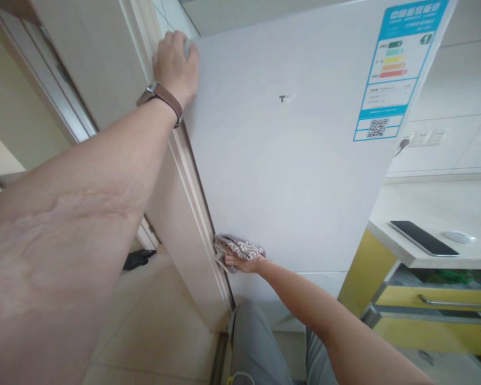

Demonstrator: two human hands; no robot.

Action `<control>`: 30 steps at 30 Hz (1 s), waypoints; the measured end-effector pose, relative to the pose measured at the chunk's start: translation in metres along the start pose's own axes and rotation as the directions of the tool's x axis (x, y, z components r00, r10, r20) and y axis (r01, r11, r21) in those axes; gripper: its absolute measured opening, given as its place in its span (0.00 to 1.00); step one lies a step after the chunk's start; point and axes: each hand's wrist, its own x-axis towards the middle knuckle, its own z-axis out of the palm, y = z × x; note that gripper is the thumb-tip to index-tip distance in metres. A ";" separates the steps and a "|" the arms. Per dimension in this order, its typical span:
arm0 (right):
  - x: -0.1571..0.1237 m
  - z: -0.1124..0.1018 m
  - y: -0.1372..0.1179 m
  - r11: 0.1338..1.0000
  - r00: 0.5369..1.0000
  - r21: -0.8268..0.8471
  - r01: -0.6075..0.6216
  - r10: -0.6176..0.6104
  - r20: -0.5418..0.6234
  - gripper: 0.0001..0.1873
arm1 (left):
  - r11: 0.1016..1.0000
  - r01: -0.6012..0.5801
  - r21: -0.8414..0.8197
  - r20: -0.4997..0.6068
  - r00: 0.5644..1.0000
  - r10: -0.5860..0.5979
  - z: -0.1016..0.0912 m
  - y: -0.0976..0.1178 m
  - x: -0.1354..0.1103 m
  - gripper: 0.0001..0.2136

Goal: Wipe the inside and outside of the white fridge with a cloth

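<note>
A white refrigerator [288, 171] with a small "T" logo stands close against a pale door frame [184, 166]. My left hand [176, 67], with a brown-strapped watch [162, 100] on its wrist, grips the refrigerator's upper left corner beside the frame. The thumb lies at the front, and the fingertips are partly hidden behind the edge. Lower down, my right hand [240, 261] holds a bunched, grey-brown patterned cloth [246, 247] against the refrigerator's left edge, just above the seam between its doors. Part of the cloth hangs below the fingers.
A blue energy label [401, 69] is stuck at the refrigerator's upper right. On the right, a counter [433, 203] carries a black phone-like slab [423, 238] and a white mouse-shaped object [459, 236], above yellow drawers [441, 297]. My knees [260, 342] are close to the refrigerator's lower part.
</note>
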 end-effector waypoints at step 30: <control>-0.305 -0.244 0.063 0.283 -0.598 0.621 -0.731 0.174 -0.782 0.15 | 0.965 0.008 -0.262 -0.126 0.991 -0.043 0.000 0.001 -0.011 0.16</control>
